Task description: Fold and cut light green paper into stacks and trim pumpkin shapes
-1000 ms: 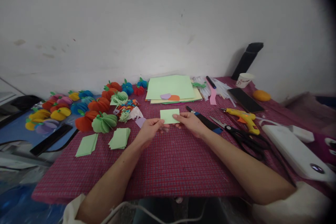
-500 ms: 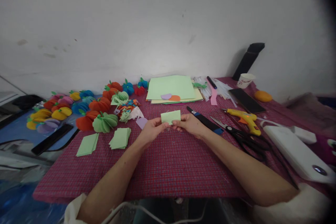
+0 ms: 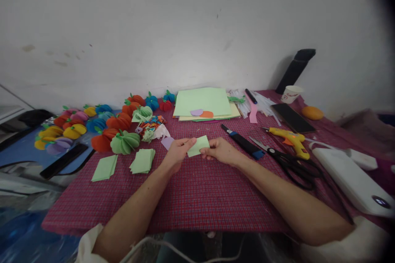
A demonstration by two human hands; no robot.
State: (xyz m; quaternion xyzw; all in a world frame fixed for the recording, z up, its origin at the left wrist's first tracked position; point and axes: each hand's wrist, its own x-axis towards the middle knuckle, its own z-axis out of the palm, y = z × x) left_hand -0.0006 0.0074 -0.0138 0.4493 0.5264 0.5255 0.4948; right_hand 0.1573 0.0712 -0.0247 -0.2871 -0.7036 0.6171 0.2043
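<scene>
A small light green piece of paper (image 3: 199, 146) is held above the checked tablecloth, tilted a little. My left hand (image 3: 179, 151) pinches its left edge, thumb on top. At the paper's right side my right hand (image 3: 219, 151) grips it between thumb and fingers. Two stacks of similar green paper lie to the left: one neater stack (image 3: 105, 168) and one fanned stack (image 3: 142, 161). Close to my left hand lies a purple paper scrap (image 3: 167, 143). Behind my hands rest large green sheets (image 3: 203, 100) with a purple and an orange cutout on them.
Several colourful paper pumpkins (image 3: 125, 142) crowd the left side, beside a heap of paper scraps (image 3: 151, 126). On the right lie a utility knife (image 3: 245, 144), black-handled scissors (image 3: 286, 162), a yellow glue gun (image 3: 288, 137), a white device (image 3: 352, 178) and a paper cup (image 3: 291, 94).
The green paper has turned from nearly level to tilted, its right side raised. My left thumb has moved up its left edge, and my right fingers have shifted along its right side.
</scene>
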